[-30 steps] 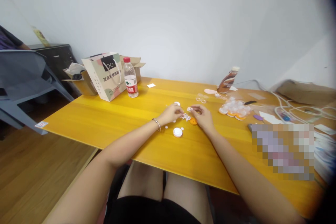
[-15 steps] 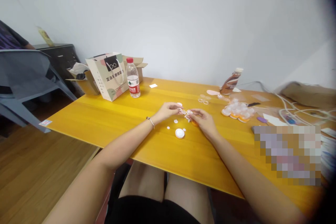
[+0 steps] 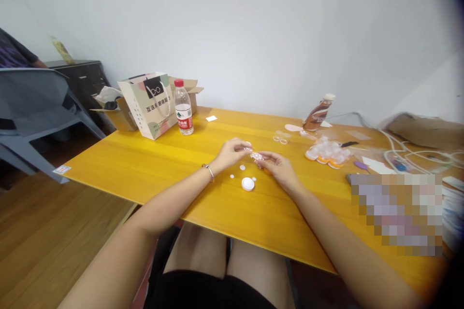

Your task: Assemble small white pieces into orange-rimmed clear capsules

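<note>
Yellow laminate table (image 3: pixel 152 164) served as the workbench where a seated person's left hand (image 3: pixel 232 152) and right hand (image 3: pixel 278 166) met, the fingertips of both pinched on a small white lacy piece (image 3: pixel 255 156) held just above the tabletop between them (its detail too fine to make out). A thin silver bracelet (image 3: pixel 208 170) circled the left wrist. A round white cap (image 3: pixel 248 184) and small white discs (image 3: pixel 242 167) lay just below the hands. Farther back stood a clear water bottle with a red cap (image 3: pixel 183 108) beside a printed paper bag (image 3: pixel 150 106); a cluster of clear cups with orange bases (image 3: pixel 328 154) sat to the right.
</note>
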Demonstrator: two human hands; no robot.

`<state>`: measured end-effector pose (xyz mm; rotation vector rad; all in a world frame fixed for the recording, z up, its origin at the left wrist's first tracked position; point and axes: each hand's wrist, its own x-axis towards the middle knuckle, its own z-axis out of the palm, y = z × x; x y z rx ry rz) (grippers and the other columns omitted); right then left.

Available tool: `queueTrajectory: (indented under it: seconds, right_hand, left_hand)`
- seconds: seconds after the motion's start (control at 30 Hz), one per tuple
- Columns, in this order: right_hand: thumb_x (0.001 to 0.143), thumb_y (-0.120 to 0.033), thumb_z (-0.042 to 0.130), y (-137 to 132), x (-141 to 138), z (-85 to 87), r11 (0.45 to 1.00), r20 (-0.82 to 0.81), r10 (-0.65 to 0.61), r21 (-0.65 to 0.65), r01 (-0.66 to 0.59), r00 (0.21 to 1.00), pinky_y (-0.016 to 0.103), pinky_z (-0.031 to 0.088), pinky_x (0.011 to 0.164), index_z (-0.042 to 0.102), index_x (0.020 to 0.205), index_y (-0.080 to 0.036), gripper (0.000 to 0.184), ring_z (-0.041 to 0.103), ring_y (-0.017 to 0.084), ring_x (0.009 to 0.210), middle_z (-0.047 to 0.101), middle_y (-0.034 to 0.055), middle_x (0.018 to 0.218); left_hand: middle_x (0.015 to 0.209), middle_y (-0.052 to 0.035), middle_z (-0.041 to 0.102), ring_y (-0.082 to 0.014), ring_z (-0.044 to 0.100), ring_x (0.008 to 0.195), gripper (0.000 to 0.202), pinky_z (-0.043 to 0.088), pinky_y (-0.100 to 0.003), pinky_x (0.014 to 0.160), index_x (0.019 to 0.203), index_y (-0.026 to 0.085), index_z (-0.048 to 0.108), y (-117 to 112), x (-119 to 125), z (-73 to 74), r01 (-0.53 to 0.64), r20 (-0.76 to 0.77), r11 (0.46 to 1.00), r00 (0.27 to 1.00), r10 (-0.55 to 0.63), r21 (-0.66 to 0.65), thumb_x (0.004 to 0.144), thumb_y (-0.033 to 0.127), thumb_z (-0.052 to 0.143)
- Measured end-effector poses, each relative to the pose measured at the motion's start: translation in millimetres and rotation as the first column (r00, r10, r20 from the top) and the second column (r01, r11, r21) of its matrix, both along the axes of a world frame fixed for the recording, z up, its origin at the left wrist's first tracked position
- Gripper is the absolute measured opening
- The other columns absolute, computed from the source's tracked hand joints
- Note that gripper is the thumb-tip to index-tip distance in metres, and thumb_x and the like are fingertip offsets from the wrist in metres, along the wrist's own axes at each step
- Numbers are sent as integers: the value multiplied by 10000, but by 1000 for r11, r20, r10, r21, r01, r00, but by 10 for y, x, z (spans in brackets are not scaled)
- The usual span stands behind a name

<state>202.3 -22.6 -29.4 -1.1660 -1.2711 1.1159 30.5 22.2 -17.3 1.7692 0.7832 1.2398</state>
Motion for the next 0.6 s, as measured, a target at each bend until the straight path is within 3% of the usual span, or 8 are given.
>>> queueTrajectory:
  seconds: [0.23, 0.4, 0.6]
  right_hand:
    - [605, -306, 694, 2, 15, -16, 994, -15, 114, 9, -113, 993, 293, 451, 760, 632, 940, -194, 359, 608, 138, 755, 663, 37, 862]
    - [617, -323, 685, -1, 19, -20, 984, 28, 159, 74, -161, 987, 307, 451, 759, 596, 985, -213, 394, 613, 143, 744, 652, 12, 792]
    - [617, -340, 685, 3, 24, -24, 985, 42, 140, 96, -143, 989, 310, 454, 730, 565, 992, -219, 412, 608, 145, 704, 638, 1, 739]
  left_hand:
    - [928, -67, 616, -139, 548, 917, 211, 411, -297, 869, 928, 151, 630, -116, 4, 49, 173, -209, 948, 971, -118, 269, 739, 233, 584]
    - [955, -68, 631, -150, 538, 952, 220, 399, -298, 879, 954, 151, 619, -145, -4, 69, 185, -292, 942, 951, -101, 278, 748, 210, 571]
    - [976, -73, 633, -146, 546, 952, 218, 398, -287, 883, 953, 144, 612, -119, -12, 38, 204, -282, 937, 952, -121, 285, 749, 209, 570]
